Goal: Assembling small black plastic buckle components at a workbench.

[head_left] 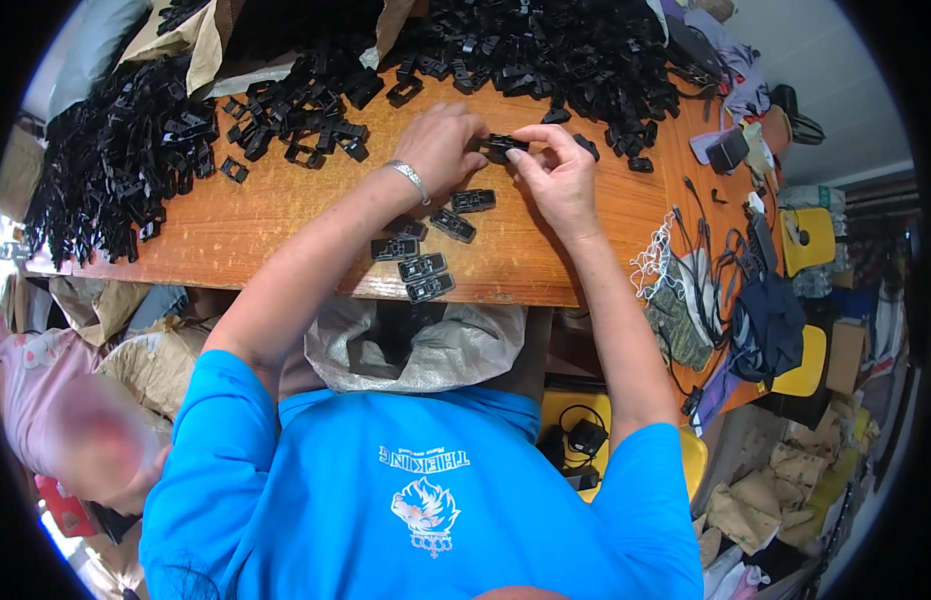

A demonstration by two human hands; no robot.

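Note:
Over the wooden table, my left hand and my right hand meet at a small black plastic part. The fingertips of both hands pinch it, one at each end, and they partly cover it. Just below my hands lie several black rectangular plastic pieces with moulded insides, loosely lined up toward the table's near edge. Black open frames are scattered left of my left hand. A few black parts rest just beyond my right fingers.
Large heaps of black plastic parts cover the far side and left end. An open whitish woven sack sits at my lap. Cables and a dark cloth bag lie at the right. Another person is at the left.

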